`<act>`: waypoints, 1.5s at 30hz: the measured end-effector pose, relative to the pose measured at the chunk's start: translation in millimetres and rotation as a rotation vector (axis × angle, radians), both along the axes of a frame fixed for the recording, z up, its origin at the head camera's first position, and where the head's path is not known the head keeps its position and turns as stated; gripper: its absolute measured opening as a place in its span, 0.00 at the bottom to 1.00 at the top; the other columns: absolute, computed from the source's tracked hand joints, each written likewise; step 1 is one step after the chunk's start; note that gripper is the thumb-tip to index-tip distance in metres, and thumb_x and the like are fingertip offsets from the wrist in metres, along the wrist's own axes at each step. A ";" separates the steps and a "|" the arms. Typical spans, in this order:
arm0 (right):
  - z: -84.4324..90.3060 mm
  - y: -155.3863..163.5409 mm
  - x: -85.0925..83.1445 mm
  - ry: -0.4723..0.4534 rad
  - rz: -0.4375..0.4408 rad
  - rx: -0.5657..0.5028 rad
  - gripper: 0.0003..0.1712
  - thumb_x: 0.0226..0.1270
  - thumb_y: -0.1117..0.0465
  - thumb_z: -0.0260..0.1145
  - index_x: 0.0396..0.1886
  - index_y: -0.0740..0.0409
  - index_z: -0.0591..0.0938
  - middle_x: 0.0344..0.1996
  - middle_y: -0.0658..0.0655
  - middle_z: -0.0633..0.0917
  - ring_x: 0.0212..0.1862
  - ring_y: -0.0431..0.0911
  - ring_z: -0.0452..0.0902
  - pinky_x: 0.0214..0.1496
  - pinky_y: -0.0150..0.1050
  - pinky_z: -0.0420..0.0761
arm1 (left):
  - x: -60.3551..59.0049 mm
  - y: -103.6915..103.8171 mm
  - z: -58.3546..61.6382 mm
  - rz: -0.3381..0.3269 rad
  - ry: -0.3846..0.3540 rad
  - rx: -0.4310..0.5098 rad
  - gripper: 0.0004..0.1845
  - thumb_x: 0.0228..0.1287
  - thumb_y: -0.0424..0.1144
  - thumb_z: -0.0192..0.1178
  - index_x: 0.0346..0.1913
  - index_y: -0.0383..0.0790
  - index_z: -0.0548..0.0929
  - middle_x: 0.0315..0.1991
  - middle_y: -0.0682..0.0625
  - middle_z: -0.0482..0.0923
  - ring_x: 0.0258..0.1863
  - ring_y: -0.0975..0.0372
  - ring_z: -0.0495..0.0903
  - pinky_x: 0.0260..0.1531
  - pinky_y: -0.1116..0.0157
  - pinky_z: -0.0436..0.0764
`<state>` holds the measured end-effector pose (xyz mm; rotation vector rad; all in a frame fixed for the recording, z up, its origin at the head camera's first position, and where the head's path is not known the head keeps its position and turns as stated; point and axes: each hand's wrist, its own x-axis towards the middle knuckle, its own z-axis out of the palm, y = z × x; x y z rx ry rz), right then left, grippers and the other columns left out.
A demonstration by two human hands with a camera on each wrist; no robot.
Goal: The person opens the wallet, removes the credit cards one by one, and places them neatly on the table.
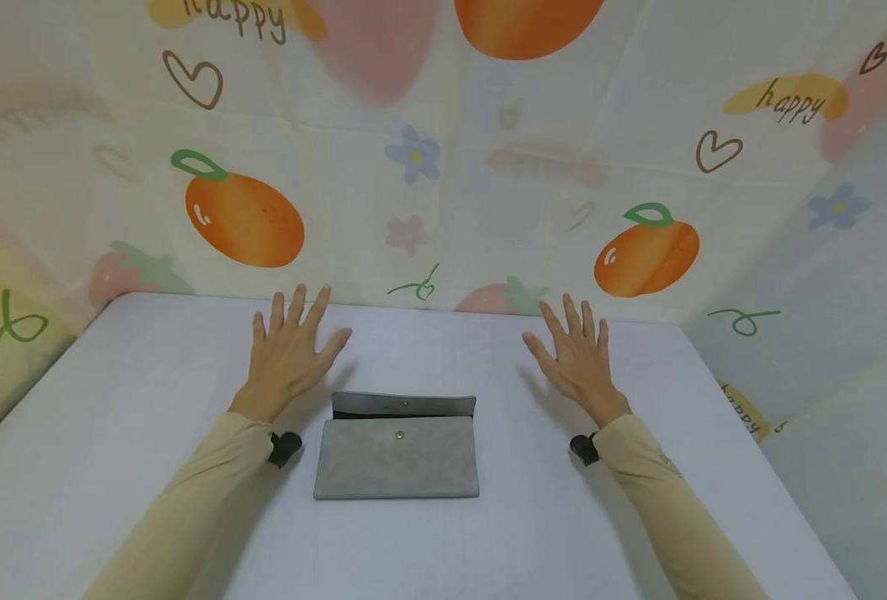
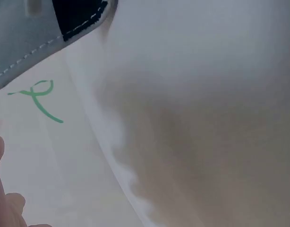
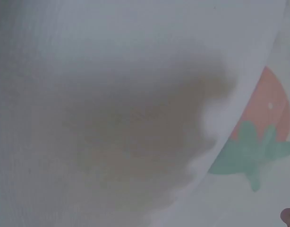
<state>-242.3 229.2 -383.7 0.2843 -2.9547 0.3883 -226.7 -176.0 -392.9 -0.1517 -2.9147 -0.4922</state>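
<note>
While both hands hover flat with fingers spread, holding nothing, the grey wallet point(image 1: 397, 457) lies low in the centre of the head view on the white bench point(image 1: 113, 433), between the two forearms. Its long axis runs left to right across the frame; the opened flap point(image 1: 403, 405) points toward the upper edge. It is a soft, suede-like rectangle with a small metal snap point(image 1: 399, 434). Left hand point(image 1: 289, 354) sits upper left of it, right hand point(image 1: 578, 360) upper right, neither touching it. Fruit-printed cloth point(image 1: 443, 167) fills the background.
</note>
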 end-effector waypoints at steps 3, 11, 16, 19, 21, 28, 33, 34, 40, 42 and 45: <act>0.1 -1.4 1.5 0.000 -0.004 -0.001 0.44 0.74 0.31 0.42 0.80 0.47 0.53 0.80 0.63 0.44 0.80 0.66 0.33 0.76 0.70 0.34 | 1.8 -0.3 -0.7 0.000 0.001 0.012 0.42 0.71 0.67 0.41 0.80 0.52 0.46 0.80 0.36 0.41 0.77 0.34 0.39 0.71 0.30 0.38; -0.5 -5.3 7.4 0.003 -0.012 -0.034 0.43 0.74 0.31 0.42 0.80 0.47 0.52 0.81 0.63 0.44 0.80 0.65 0.33 0.76 0.70 0.35 | 8.2 -1.0 -0.5 0.001 0.004 0.068 0.42 0.72 0.67 0.40 0.80 0.51 0.46 0.80 0.36 0.41 0.77 0.35 0.40 0.71 0.30 0.40; 0.1 -7.5 13.0 -0.006 -0.016 -0.047 0.43 0.74 0.31 0.42 0.80 0.47 0.52 0.81 0.63 0.44 0.80 0.65 0.33 0.76 0.70 0.35 | 14.8 0.8 -0.5 -0.006 0.003 0.092 0.42 0.72 0.66 0.40 0.80 0.50 0.47 0.80 0.35 0.43 0.77 0.35 0.41 0.71 0.30 0.41; 1.7 -8.9 16.5 -0.007 -0.018 -0.059 0.43 0.74 0.31 0.42 0.80 0.48 0.53 0.81 0.62 0.44 0.80 0.65 0.33 0.76 0.70 0.36 | 19.0 2.8 0.0 -0.011 -0.003 0.110 0.42 0.72 0.66 0.40 0.80 0.49 0.47 0.80 0.35 0.43 0.77 0.35 0.42 0.71 0.30 0.41; 3.1 -9.7 18.4 -0.008 -0.016 -0.066 0.43 0.74 0.31 0.42 0.80 0.48 0.53 0.81 0.62 0.44 0.80 0.65 0.33 0.76 0.70 0.36 | 21.4 4.1 0.4 -0.012 -0.002 0.118 0.42 0.72 0.66 0.40 0.80 0.49 0.48 0.80 0.35 0.43 0.77 0.35 0.42 0.71 0.31 0.41; 6.2 -12.9 26.0 -0.011 -0.003 -0.089 0.43 0.74 0.33 0.44 0.80 0.49 0.54 0.80 0.62 0.45 0.80 0.65 0.35 0.76 0.70 0.37 | 30.7 8.6 0.1 -0.023 -0.003 0.114 0.41 0.73 0.65 0.41 0.80 0.48 0.50 0.79 0.35 0.46 0.77 0.35 0.44 0.71 0.31 0.43; 7.4 -15.1 34.6 -0.018 0.011 -0.123 0.42 0.73 0.34 0.48 0.79 0.50 0.56 0.80 0.63 0.46 0.80 0.66 0.35 0.76 0.70 0.36 | 38.1 10.6 0.1 -0.032 -0.009 0.114 0.39 0.73 0.64 0.42 0.79 0.49 0.52 0.79 0.35 0.48 0.77 0.35 0.46 0.71 0.32 0.43; 7.6 -15.7 36.6 -0.017 0.014 -0.129 0.42 0.73 0.35 0.48 0.79 0.50 0.57 0.80 0.63 0.47 0.80 0.66 0.36 0.76 0.70 0.36 | 39.4 10.9 0.2 -0.035 -0.008 0.114 0.39 0.73 0.64 0.42 0.79 0.49 0.52 0.79 0.35 0.49 0.77 0.35 0.47 0.71 0.32 0.43; 9.1 -19.7 49.7 -0.004 0.040 -0.177 0.40 0.73 0.37 0.52 0.78 0.50 0.59 0.80 0.64 0.50 0.79 0.66 0.38 0.76 0.70 0.40 | 46.6 13.6 1.8 -0.054 0.006 0.103 0.36 0.75 0.61 0.43 0.79 0.48 0.56 0.77 0.34 0.53 0.75 0.36 0.51 0.71 0.32 0.47; 10.2 -21.9 54.6 -0.001 0.054 -0.197 0.40 0.73 0.38 0.53 0.78 0.50 0.59 0.79 0.64 0.51 0.79 0.66 0.39 0.76 0.70 0.42 | 49.5 14.6 2.3 -0.063 0.011 0.108 0.35 0.75 0.59 0.44 0.78 0.47 0.57 0.77 0.34 0.54 0.75 0.36 0.53 0.70 0.31 0.48; 12.2 -25.4 61.8 -0.005 0.076 -0.227 0.40 0.73 0.39 0.54 0.78 0.50 0.60 0.79 0.64 0.52 0.79 0.66 0.41 0.75 0.70 0.44 | 54.3 16.0 3.2 -0.076 0.007 0.130 0.34 0.75 0.57 0.46 0.78 0.47 0.58 0.76 0.33 0.55 0.74 0.36 0.54 0.70 0.31 0.49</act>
